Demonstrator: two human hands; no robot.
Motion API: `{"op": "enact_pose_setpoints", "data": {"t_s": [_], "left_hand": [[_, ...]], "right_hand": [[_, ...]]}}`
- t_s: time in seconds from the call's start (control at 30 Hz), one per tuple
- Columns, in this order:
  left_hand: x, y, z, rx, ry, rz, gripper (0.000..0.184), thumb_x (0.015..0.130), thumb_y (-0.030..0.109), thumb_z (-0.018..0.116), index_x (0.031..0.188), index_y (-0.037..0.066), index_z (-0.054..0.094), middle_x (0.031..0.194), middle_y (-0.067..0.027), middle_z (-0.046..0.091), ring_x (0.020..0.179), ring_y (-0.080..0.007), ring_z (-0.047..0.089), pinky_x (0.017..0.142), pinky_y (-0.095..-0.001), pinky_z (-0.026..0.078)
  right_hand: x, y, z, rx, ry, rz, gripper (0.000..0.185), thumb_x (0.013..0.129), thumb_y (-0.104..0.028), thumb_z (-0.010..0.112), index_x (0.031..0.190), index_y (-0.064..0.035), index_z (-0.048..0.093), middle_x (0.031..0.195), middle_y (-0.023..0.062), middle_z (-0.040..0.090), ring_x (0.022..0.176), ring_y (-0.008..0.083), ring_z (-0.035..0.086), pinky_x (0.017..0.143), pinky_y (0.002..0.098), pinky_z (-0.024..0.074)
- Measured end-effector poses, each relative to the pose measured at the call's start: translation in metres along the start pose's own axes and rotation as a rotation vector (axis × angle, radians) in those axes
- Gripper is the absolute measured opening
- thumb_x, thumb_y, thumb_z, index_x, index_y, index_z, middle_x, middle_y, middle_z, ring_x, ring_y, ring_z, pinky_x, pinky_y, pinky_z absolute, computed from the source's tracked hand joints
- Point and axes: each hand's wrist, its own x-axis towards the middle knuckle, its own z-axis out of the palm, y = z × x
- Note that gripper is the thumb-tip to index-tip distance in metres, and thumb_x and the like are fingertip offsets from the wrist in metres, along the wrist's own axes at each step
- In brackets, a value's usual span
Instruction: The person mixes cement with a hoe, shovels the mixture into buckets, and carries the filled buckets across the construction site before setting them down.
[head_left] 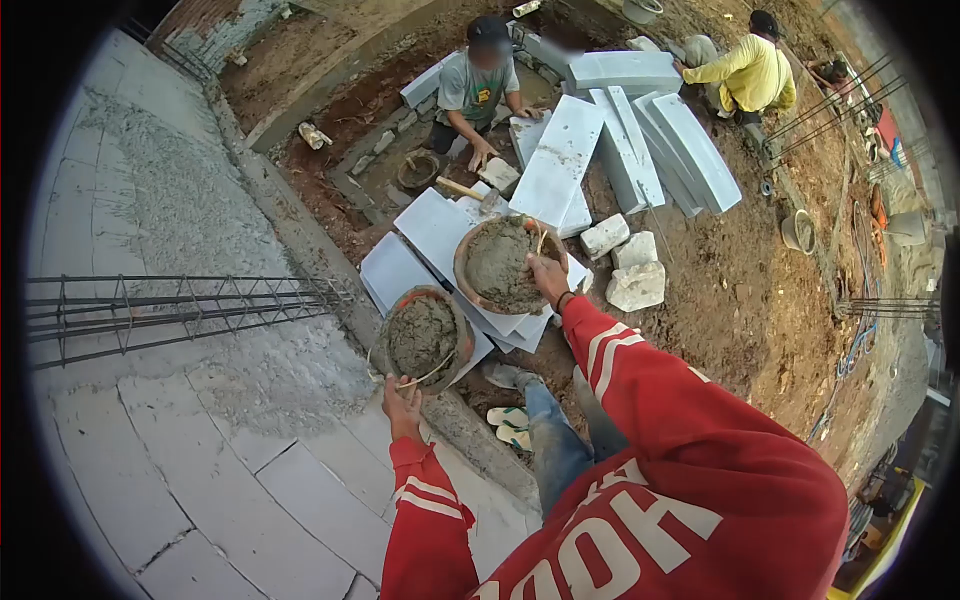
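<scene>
My left hand point(402, 408) grips the near edge of a bucket point(466, 342) by its thin wire handle. Grey wet mortar point(420, 332) fills this bucket almost to the rim. Farther ahead, my right hand point(547, 278) is closed on the handle of a second bucket point(461, 264), at its right side. It too holds mortar point(496, 260). Both buckets are over or on a stack of pale slabs point(390, 270); whether they rest there I cannot tell. A hammer point(470, 193) lies just beyond the second bucket.
A block wall point(300, 500) runs along my left, with a rebar cage point(180, 310) jutting from it. One person point(480, 90) crouches in the trench ahead; another in yellow point(745, 75) bends at far right. Rough stones point(635, 285) and long blocks point(560, 160) lie ahead; sandals point(512, 428) sit near my feet.
</scene>
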Motion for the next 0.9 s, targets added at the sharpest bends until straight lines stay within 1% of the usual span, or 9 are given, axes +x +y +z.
{"op": "enact_pose_setpoints", "data": {"t_s": [0.17, 0.33, 0.4, 0.5, 0.57, 0.7, 0.77, 0.83, 0.9], "left_hand": [[-0.034, -0.008, 0.003, 0.094, 0.150, 0.059, 0.048, 0.087, 0.039, 0.065, 0.125, 0.014, 0.050, 0.125, -0.0086, 0.054, 0.104, -0.0268, 0.060, 0.086, -0.0404, 0.046], [-0.075, -0.063, 0.000, 0.234, 0.355, 0.132, 0.048, 0.085, 0.034, 0.064, 0.126, 0.012, 0.050, 0.132, -0.0116, 0.049, 0.104, -0.0301, 0.060, 0.084, -0.0420, 0.047], [-0.098, -0.100, -0.006, 0.337, 0.362, 0.136, 0.045, 0.085, 0.032, 0.064, 0.122, 0.011, 0.051, 0.129, -0.0114, 0.049, 0.099, -0.0294, 0.061, 0.079, -0.0425, 0.048], [-0.141, -0.160, -0.006, 0.365, 0.410, 0.136, 0.036, 0.083, 0.027, 0.066, 0.111, 0.010, 0.051, 0.108, -0.0095, 0.055, 0.080, -0.0248, 0.060, 0.064, -0.0382, 0.048], [-0.168, -0.195, 0.000, 0.351, 0.444, 0.120, 0.034, 0.082, 0.025, 0.067, 0.108, 0.010, 0.050, 0.101, -0.0091, 0.056, 0.073, -0.0235, 0.059, 0.057, -0.0357, 0.047], [-0.206, -0.248, 0.003, 0.366, 0.442, 0.137, 0.034, 0.082, 0.020, 0.066, 0.108, 0.006, 0.049, 0.092, -0.0109, 0.057, 0.062, -0.0216, 0.058, 0.047, -0.0300, 0.043], [-0.219, -0.263, 0.006, 0.367, 0.408, 0.145, 0.035, 0.081, 0.018, 0.065, 0.110, 0.005, 0.049, 0.093, -0.0121, 0.057, 0.061, -0.0214, 0.058, 0.046, -0.0293, 0.043], [-0.229, -0.269, 0.016, 0.422, 0.419, 0.166, 0.036, 0.081, 0.015, 0.064, 0.112, 0.004, 0.050, 0.095, -0.0118, 0.058, 0.063, -0.0217, 0.060, 0.047, -0.0299, 0.045], [-0.240, -0.269, 0.030, 0.443, 0.409, 0.152, 0.034, 0.081, 0.014, 0.064, 0.112, 0.005, 0.051, 0.095, -0.0113, 0.059, 0.064, -0.0224, 0.062, 0.047, -0.0301, 0.046]], "right_hand": [[0.017, 0.011, -0.015, -0.123, -0.078, 0.005, 0.048, 0.092, -0.044, 0.055, 0.092, 0.0025, 0.066, 0.084, 0.0125, 0.070, 0.078, 0.0214, 0.068, 0.073, 0.0331, 0.0523], [0.016, 0.026, -0.062, -0.215, -0.118, 0.019, 0.047, 0.087, -0.046, 0.059, 0.096, -0.0006, 0.067, 0.079, 0.0136, 0.070, 0.076, 0.0276, 0.069, 0.074, 0.0382, 0.0520], [0.001, 0.017, -0.102, -0.248, -0.171, 0.057, 0.047, 0.088, -0.046, 0.059, 0.097, -0.0010, 0.066, 0.077, 0.0127, 0.070, 0.075, 0.0269, 0.069, 0.073, 0.0384, 0.0524], [-0.015, 0.021, -0.177, -0.380, -0.241, 0.080, 0.043, 0.087, -0.043, 0.060, 0.095, -0.0002, 0.065, 0.081, 0.0167, 0.070, 0.080, 0.0313, 0.069, 0.075, 0.0410, 0.0532], [-0.020, 0.048, -0.233, -0.797, -0.126, -0.153, 0.043, 0.084, -0.040, 0.062, 0.097, 0.0006, 0.064, 0.088, 0.0224, 0.069, 0.088, 0.0376, 0.067, 0.078, 0.0448, 0.0531], [-0.037, 0.074, -0.357, -0.973, -0.240, 0.092, 0.049, 0.080, -0.042, 0.065, 0.104, 0.0003, 0.064, 0.102, 0.0276, 0.064, 0.097, 0.0440, 0.062, 0.085, 0.0488, 0.0512], [-0.050, 0.106, -0.409, -1.032, -0.031, -0.067, 0.042, 0.082, -0.042, 0.060, 0.087, -0.0009, 0.067, 0.090, 0.0263, 0.066, 0.088, 0.0443, 0.063, 0.078, 0.0506, 0.0513], [-0.029, 0.176, -0.464, -1.169, -0.051, -0.006, 0.044, 0.081, -0.043, 0.059, 0.084, 0.0001, 0.067, 0.083, 0.0256, 0.066, 0.083, 0.0440, 0.064, 0.074, 0.0506, 0.0515], [-0.042, 0.164, -0.476, -1.127, -0.014, 0.031, 0.044, 0.081, -0.043, 0.059, 0.083, 0.0001, 0.067, 0.081, 0.0251, 0.066, 0.081, 0.0438, 0.064, 0.073, 0.0507, 0.0510]]}}
